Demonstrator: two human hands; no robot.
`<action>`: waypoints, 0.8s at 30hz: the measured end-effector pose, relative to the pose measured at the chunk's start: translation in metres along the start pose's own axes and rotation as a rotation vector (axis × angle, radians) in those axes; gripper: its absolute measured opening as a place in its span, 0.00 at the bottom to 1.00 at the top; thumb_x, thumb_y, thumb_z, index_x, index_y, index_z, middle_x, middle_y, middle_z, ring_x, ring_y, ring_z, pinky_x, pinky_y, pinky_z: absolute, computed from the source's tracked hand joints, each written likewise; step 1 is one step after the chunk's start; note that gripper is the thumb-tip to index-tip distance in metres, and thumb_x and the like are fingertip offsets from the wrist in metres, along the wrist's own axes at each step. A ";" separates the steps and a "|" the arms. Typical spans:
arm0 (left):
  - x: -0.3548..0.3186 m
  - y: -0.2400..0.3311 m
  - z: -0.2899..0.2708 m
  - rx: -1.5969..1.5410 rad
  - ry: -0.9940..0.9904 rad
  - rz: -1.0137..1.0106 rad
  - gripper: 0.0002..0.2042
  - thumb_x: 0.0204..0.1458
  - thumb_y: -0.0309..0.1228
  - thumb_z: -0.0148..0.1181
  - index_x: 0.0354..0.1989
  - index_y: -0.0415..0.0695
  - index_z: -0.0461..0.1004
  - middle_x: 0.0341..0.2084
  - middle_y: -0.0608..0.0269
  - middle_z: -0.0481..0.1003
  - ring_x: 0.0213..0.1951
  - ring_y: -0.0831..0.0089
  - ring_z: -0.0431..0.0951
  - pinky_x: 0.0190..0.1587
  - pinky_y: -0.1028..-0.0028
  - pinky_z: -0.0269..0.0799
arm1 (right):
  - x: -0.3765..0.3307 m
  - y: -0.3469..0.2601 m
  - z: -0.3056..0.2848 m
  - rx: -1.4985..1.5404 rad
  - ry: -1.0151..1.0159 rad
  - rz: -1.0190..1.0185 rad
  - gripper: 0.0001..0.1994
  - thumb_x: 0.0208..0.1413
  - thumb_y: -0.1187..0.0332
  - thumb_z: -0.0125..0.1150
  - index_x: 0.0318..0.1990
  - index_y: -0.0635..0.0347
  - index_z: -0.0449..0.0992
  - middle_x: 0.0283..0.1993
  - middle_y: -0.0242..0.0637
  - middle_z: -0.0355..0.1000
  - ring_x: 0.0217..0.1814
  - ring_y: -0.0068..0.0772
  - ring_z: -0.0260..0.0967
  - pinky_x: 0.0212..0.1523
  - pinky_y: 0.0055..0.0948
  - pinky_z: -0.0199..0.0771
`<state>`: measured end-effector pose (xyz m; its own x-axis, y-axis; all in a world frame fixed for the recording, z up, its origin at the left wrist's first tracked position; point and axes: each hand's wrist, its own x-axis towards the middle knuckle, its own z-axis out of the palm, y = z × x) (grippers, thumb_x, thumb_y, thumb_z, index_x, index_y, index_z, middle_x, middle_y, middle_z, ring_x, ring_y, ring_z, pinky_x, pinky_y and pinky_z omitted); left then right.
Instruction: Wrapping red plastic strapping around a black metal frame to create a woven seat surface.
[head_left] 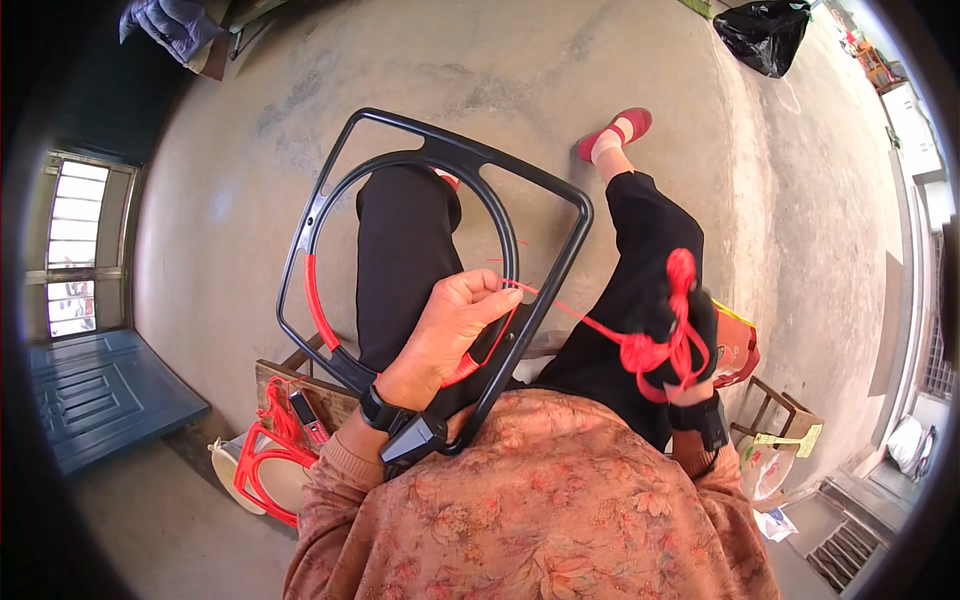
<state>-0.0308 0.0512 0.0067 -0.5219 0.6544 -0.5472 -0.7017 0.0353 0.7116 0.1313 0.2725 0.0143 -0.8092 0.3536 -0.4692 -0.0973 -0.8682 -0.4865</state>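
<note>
A black frame (470,152) with a round ring inside it lies tilted across my lap. Red cord is wound around the ring's left side (318,300) and again around its lower right part, by my left palm. The thumb and forefinger of my left hand (440,325) pinch the red cord at the ring's right side. From there the strand runs taut to my right hand (705,325), which wears a black glove and is raised off to the right. A looped bundle of red cord (643,355) is in its grip; the gloved fingers are partly hidden and blurred.
Left of me are a wooden board (278,380), a mobile phone (310,418), loose red cord (283,408) and a red frame (250,475). A red bag (735,345) and a wooden stool (790,400) stand at right. A black plastic bag (765,38) lies far right.
</note>
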 end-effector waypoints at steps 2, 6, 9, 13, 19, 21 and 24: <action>-0.002 0.007 0.009 -0.006 0.035 0.036 0.04 0.56 0.26 0.57 0.35 0.39 0.72 0.28 0.62 0.78 0.28 0.81 0.78 0.31 0.84 0.75 | -0.010 0.008 -0.010 -0.017 -0.268 0.163 0.14 0.59 0.57 0.50 0.36 0.60 0.66 0.22 0.32 0.62 0.23 0.31 0.61 0.32 0.31 0.65; 0.003 -0.006 -0.004 -0.026 -0.024 0.054 0.03 0.58 0.26 0.55 0.35 0.41 0.70 0.30 0.60 0.78 0.29 0.80 0.79 0.32 0.82 0.76 | -0.015 0.007 -0.035 -0.183 0.004 0.141 0.15 0.60 0.55 0.50 0.39 0.59 0.69 0.21 0.32 0.63 0.21 0.27 0.60 0.26 0.26 0.63; 0.001 -0.001 -0.005 -0.080 -0.039 0.011 0.03 0.58 0.25 0.53 0.32 0.41 0.69 0.29 0.60 0.78 0.28 0.79 0.79 0.32 0.81 0.76 | -0.003 -0.012 -0.072 -0.166 0.390 -0.079 0.15 0.61 0.56 0.51 0.45 0.58 0.70 0.28 0.31 0.67 0.26 0.25 0.64 0.28 0.23 0.65; 0.004 -0.002 -0.005 -0.087 -0.057 0.002 0.04 0.58 0.24 0.53 0.31 0.41 0.69 0.28 0.59 0.78 0.28 0.77 0.79 0.31 0.80 0.77 | 0.015 -0.044 -0.060 -0.232 0.545 -0.538 0.15 0.63 0.60 0.51 0.50 0.58 0.72 0.38 0.31 0.73 0.33 0.22 0.68 0.35 0.20 0.68; 0.007 -0.008 -0.003 0.000 -0.074 -0.016 0.04 0.56 0.23 0.54 0.28 0.41 0.70 0.28 0.59 0.78 0.28 0.77 0.79 0.30 0.80 0.76 | 0.063 -0.010 0.003 -1.388 0.259 -0.870 0.10 0.53 0.73 0.62 0.43 0.62 0.75 0.34 0.31 0.73 0.35 0.20 0.69 0.37 0.22 0.69; 0.006 -0.004 0.003 0.023 -0.090 -0.040 0.05 0.56 0.23 0.55 0.27 0.41 0.70 0.28 0.59 0.78 0.27 0.77 0.79 0.30 0.80 0.76 | 0.083 0.015 0.037 -1.161 0.264 -0.672 0.09 0.54 0.71 0.60 0.43 0.60 0.75 0.32 0.30 0.73 0.36 0.22 0.71 0.40 0.25 0.71; 0.007 -0.003 0.012 -0.029 -0.105 -0.141 0.04 0.57 0.25 0.56 0.32 0.39 0.74 0.26 0.62 0.78 0.26 0.79 0.78 0.30 0.83 0.75 | 0.122 0.060 0.037 -0.661 0.174 -0.258 0.09 0.56 0.69 0.58 0.44 0.59 0.75 0.34 0.31 0.73 0.38 0.23 0.71 0.40 0.27 0.71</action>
<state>-0.0263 0.0646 0.0056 -0.3645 0.7199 -0.5906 -0.7791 0.1117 0.6169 0.0050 0.2511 -0.0446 -0.6989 0.6161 -0.3632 0.1422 -0.3781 -0.9148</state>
